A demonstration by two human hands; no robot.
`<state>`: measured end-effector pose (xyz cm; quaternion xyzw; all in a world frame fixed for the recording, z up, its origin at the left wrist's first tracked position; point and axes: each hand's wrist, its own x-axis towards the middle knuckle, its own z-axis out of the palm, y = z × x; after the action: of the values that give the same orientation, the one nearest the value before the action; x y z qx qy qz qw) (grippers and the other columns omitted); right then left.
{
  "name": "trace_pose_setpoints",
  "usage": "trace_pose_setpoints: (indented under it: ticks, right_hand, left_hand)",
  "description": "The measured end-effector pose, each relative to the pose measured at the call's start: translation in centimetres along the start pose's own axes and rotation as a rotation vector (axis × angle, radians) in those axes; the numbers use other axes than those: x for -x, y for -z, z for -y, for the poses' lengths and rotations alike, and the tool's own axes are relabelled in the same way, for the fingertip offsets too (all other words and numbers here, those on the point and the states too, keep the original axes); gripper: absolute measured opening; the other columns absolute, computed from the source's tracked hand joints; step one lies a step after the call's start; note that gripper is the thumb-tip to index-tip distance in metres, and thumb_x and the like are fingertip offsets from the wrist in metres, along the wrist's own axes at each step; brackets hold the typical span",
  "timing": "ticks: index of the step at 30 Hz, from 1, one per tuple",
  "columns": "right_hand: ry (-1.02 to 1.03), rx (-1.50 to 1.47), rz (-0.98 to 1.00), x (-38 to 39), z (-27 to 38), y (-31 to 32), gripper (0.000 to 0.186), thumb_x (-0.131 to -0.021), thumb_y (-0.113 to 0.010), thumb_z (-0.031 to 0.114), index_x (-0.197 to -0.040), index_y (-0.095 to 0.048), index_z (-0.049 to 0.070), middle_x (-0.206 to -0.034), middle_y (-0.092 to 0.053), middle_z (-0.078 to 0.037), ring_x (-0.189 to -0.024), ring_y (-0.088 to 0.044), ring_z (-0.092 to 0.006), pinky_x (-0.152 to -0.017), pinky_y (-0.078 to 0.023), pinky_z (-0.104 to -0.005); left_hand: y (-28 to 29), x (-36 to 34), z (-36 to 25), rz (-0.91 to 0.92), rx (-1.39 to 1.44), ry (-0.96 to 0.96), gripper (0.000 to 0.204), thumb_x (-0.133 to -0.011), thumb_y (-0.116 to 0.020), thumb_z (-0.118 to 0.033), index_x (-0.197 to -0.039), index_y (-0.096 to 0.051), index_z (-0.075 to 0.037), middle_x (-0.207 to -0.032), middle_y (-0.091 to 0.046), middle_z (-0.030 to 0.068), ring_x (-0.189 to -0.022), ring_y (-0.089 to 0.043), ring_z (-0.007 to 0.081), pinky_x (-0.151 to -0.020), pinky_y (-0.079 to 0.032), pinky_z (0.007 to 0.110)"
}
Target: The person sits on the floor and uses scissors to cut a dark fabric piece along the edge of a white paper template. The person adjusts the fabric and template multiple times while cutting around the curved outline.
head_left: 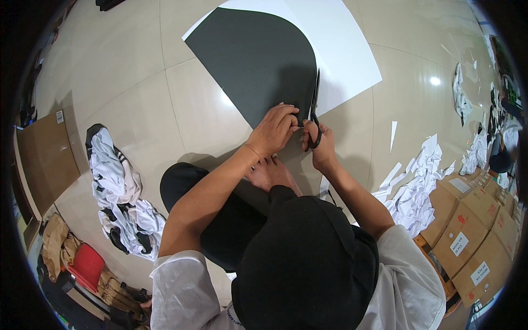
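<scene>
A large white sheet (352, 60) lies on the floor, with a dark grey panel (258, 55) with a curved right edge covering much of it. My right hand (319, 144) grips black-handled scissors (315, 102), their blades pointing away from me along the curved edge of the panel. Close by, my left hand (275, 129) pinches the near edge of the sheet, fingers bent and pressed together. Whether it is printed paper or fabric I cannot tell. My bare foot (274, 175) rests on the floor just below my hands.
White offcuts (412, 190) are heaped at the right, near a thin white sliver (393, 136). Stacked cardboard boxes (462, 236) stand beyond them. Folded white and black cloth pieces (118, 187) lie at the left. A flat brown carton (47, 159) and a red item (86, 265) are farther left.
</scene>
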<state>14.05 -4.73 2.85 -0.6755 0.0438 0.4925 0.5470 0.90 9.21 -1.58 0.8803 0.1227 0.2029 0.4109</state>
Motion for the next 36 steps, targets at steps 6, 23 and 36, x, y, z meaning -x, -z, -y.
trace_pose_setpoints:
  ticks: [6, 23, 36]
  right_hand:
    - [0.011, 0.022, -0.023, -0.6, 0.3, 0.0, 0.030, -0.098, -0.078, 0.030, -0.086, -0.066, 0.006, -0.066, -0.060, -0.002, -0.053, -0.057, -0.0147, -0.052, -0.042, -0.0314]
    - [-0.013, 0.077, -0.025, -0.6, 0.4, 1.5, 0.029, -0.094, -0.080, 0.029, -0.089, -0.067, 0.004, -0.069, -0.060, -0.002, -0.055, -0.055, -0.0125, -0.052, -0.042, -0.0292]
    - [-0.038, 0.067, 0.003, -2.2, 2.4, 1.5, 0.026, -0.096, -0.078, 0.028, -0.088, -0.066, 0.007, -0.070, -0.058, -0.001, -0.054, -0.053, -0.0124, -0.054, -0.042, -0.0284]
  left_hand:
    - [-0.1, 0.1, 0.2, 0.009, 0.019, -0.021, 0.015, -0.102, -0.071, -0.013, -0.109, -0.060, -0.005, -0.139, -0.059, 0.0175, -0.132, -0.058, 0.0431, -0.125, -0.044, 0.057]
    - [-0.1, 0.1, 0.1, 0.019, 0.016, 0.000, 0.015, -0.103, -0.070, -0.015, -0.110, -0.060, -0.005, -0.139, -0.059, 0.0163, -0.134, -0.058, 0.0411, -0.127, -0.042, 0.056]
    - [0.0, 0.0, 0.0, 0.000, 0.003, 0.001, 0.015, -0.101, -0.073, -0.013, -0.108, -0.063, -0.006, -0.136, -0.060, 0.0143, -0.133, -0.059, 0.0384, -0.125, -0.045, 0.055]
